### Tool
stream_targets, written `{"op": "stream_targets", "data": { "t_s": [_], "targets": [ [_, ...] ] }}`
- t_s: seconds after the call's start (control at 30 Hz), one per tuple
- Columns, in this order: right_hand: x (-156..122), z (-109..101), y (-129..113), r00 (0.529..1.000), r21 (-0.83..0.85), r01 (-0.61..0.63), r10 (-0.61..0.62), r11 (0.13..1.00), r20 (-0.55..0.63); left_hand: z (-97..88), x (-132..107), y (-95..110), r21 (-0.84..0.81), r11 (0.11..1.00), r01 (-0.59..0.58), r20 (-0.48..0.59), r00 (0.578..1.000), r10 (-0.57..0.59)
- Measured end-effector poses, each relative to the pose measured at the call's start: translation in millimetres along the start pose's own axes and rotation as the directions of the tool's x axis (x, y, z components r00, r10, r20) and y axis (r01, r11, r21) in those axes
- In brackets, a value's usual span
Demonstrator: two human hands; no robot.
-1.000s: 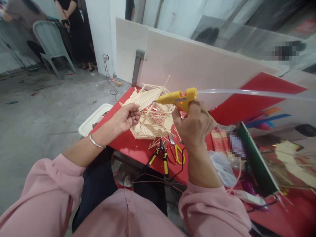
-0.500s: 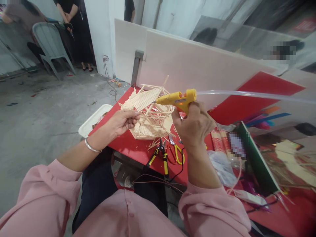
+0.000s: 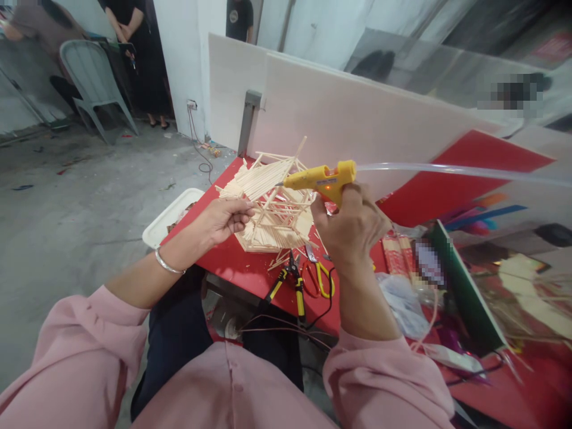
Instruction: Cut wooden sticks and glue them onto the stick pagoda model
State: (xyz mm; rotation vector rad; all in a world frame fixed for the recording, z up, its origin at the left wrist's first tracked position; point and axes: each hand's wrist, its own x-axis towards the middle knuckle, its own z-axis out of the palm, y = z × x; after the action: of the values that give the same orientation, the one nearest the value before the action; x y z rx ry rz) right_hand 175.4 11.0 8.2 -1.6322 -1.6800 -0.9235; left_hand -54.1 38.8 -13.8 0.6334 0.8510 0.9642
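A small house built of pale wooden sticks (image 3: 272,208) stands on the red table (image 3: 241,268). My left hand (image 3: 223,217) pinches the lower edge of its slanted stick roof panel, fingers closed. My right hand (image 3: 351,229) is wrapped round the grip of a yellow glue gun (image 3: 322,177). The gun's nozzle points left and meets the roof near its top. A long clear glue stick (image 3: 447,170) juts out of the gun's back to the right.
Yellow-handled pliers (image 3: 292,286) and red-and-yellow scissors (image 3: 318,275) lie on the table's near edge. A white tray (image 3: 167,217) sits left of the table, white boards (image 3: 357,119) behind it. Packets and cluttered materials (image 3: 447,280) fill the right. A grey chair (image 3: 92,77) and standing people are far left.
My left hand slid down from the roof panel's middle to its lower edge. The glue gun and right hand stayed almost still.
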Motion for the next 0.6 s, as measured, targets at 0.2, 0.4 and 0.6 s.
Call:
{"op": "stream_targets", "data": {
  "t_s": [0.2,0.4,0.6],
  "targets": [
    [-0.1,-0.1,-0.1,1.000,-0.002,-0.005,0.005,1.000,0.009,-1.8,1.7,-0.6,-0.008,1.000,-0.002,0.020,1.000,0.002],
    [0.1,-0.2,-0.7,1.000,-0.010,-0.008,0.008,1.000,0.004,-1.2,0.5,-0.2,-0.017,1.000,-0.004,0.013,1.000,0.004],
    [0.6,-2.5,-2.7,0.998,0.018,-0.048,0.048,0.999,0.045,-1.8,1.3,0.4,-0.026,1.000,0.014,0.014,1.000,-0.014]
  ]
}}
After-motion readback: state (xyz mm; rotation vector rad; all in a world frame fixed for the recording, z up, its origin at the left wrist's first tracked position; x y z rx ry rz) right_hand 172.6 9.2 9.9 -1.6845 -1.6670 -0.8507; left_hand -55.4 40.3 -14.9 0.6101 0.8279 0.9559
